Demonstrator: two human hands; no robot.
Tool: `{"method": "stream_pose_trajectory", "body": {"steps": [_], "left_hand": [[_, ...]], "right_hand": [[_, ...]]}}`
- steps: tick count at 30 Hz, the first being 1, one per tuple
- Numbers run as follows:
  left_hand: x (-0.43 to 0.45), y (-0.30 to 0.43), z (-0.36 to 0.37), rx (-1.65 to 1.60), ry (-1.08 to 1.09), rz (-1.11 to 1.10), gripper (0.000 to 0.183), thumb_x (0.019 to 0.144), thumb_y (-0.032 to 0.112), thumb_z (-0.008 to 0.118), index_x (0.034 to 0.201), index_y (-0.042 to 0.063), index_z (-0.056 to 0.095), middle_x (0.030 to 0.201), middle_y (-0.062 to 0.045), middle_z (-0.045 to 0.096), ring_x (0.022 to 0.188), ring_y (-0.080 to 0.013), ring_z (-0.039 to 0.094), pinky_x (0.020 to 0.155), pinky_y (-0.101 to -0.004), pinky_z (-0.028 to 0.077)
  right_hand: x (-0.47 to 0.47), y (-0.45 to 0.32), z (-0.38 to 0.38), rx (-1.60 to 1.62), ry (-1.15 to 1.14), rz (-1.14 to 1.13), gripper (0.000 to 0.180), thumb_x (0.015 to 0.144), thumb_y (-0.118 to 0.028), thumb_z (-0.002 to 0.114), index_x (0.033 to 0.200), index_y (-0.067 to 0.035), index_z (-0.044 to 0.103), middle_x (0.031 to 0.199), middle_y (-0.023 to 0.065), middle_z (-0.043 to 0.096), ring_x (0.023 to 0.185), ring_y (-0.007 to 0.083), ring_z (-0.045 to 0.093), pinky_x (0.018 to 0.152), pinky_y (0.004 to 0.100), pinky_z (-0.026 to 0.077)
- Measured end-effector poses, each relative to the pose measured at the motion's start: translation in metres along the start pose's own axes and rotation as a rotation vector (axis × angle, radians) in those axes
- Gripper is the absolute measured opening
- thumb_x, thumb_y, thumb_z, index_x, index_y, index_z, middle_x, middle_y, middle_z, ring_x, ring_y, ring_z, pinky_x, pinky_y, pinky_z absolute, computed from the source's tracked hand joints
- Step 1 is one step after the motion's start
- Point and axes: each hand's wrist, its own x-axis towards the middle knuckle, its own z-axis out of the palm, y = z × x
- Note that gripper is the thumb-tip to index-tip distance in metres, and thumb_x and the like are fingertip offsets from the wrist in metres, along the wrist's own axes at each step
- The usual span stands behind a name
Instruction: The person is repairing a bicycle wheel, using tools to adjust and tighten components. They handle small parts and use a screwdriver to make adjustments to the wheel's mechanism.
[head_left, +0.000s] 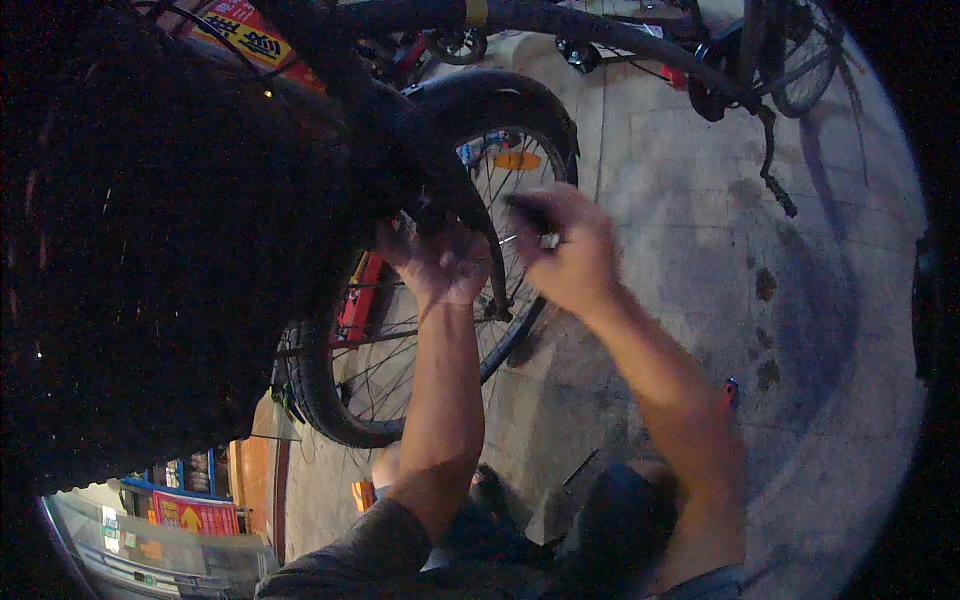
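In front of me is the front wheel (512, 339) of a bicycle, with a wide black mudguard (491, 94) and a dark fork leg (484, 225). My left hand (446, 266) reaches up beside the fork, palm towards me. Its fingertips run into deep shadow, so their hold is hidden. To the right of the fork leg, my right hand (574, 244) is curled around a small dark object (536, 214), blurred, with a bright glint near it. An orange reflector (517, 161) is fixed among the spokes.
A large black mass covers the left side. Another bicycle's crank and pedal (780, 196) hang at upper right. On the concrete floor (675, 225) lie a red-handled item (730, 391) and a thin dark rod (580, 466). A red object (361, 300) shows behind the wheel; a glass case (180, 559) stands lower left.
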Motion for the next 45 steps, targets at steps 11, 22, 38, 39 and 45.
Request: {"method": "stream_pose_trajectory", "body": {"steps": [11, 22, 38, 39, 45], "left_hand": [[0.012, 0.013, -0.009, 0.003, 0.021, -0.026, 0.031, 0.065, 0.050, 0.069, 0.067, 0.020, 0.061, 0.045, 0.008, 0.044, 0.035, -0.0059, 0.037, 0.038, -0.0216, 0.032], [0.037, 0.036, -0.038, -0.078, -0.535, -0.274, 0.026, 0.078, 0.040, 0.050, 0.083, 0.018, 0.064, 0.074, 0.004, 0.060, 0.064, -0.0149, 0.053, 0.055, -0.0330, 0.041], [0.019, 0.019, -0.007, -0.038, -0.093, -0.094, 0.038, 0.073, 0.057, 0.055, 0.065, 0.020, 0.056, 0.053, 0.005, 0.046, 0.041, -0.0115, 0.038, 0.043, -0.0267, 0.034], [0.015, 0.019, -0.006, -0.037, -0.067, -0.082, 0.039, 0.073, 0.058, 0.055, 0.064, 0.020, 0.056, 0.052, 0.005, 0.045, 0.040, -0.0114, 0.037, 0.042, -0.0264, 0.034], [0.010, 0.004, -0.007, -0.190, -0.161, -0.237, 0.045, 0.067, 0.063, 0.068, 0.070, 0.019, 0.060, 0.050, 0.006, 0.045, 0.042, -0.0123, 0.038, 0.047, -0.0306, 0.039]], "right_hand": [[-0.241, 0.076, -0.215, -0.673, -0.324, 0.780, 0.022, 0.083, -0.016, 0.064, 0.099, -0.001, 0.066, 0.091, 0.0150, 0.067, 0.083, 0.0247, 0.065, 0.074, 0.0333, 0.050], [-0.328, 0.057, -0.192, -0.853, -1.032, 0.733, 0.031, 0.078, -0.016, 0.063, 0.108, -0.009, 0.061, 0.106, 0.0174, 0.059, 0.097, 0.0347, 0.059, 0.081, 0.0459, 0.050], [-0.382, 0.045, -0.194, -0.700, -1.137, 0.695, 0.025, 0.080, -0.023, 0.064, 0.102, -0.011, 0.060, 0.100, 0.0126, 0.058, 0.094, 0.0319, 0.060, 0.076, 0.0429, 0.050], [-0.373, 0.048, -0.189, -0.653, -1.104, 0.717, 0.026, 0.081, -0.023, 0.064, 0.103, -0.010, 0.059, 0.101, 0.0135, 0.059, 0.094, 0.0317, 0.060, 0.077, 0.0431, 0.050], [-0.190, 0.050, -0.120, -0.271, -0.382, 0.525, 0.022, 0.077, -0.014, 0.070, 0.096, -0.007, 0.063, 0.087, 0.0122, 0.066, 0.075, 0.0283, 0.066, 0.067, 0.0368, 0.052]]}}
